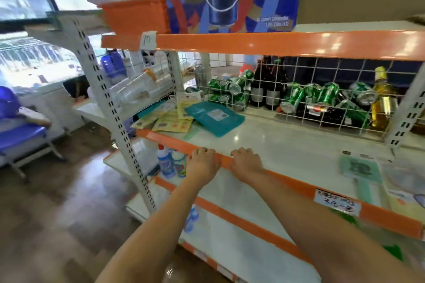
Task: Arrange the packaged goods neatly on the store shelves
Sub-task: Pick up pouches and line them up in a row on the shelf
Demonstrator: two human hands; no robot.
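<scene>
Both hands, the left hand (202, 161) and right hand (246, 161), curled empty-fingered over the shelf edge (299, 185), while the teal packet (215, 117) lay beyond, slightly leftward, nearer the left.

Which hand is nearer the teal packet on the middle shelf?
Left. The left hand grips the shelf's orange edge in front of the teal packet; the right hand sits beside it, farther right along the same edge.
</scene>
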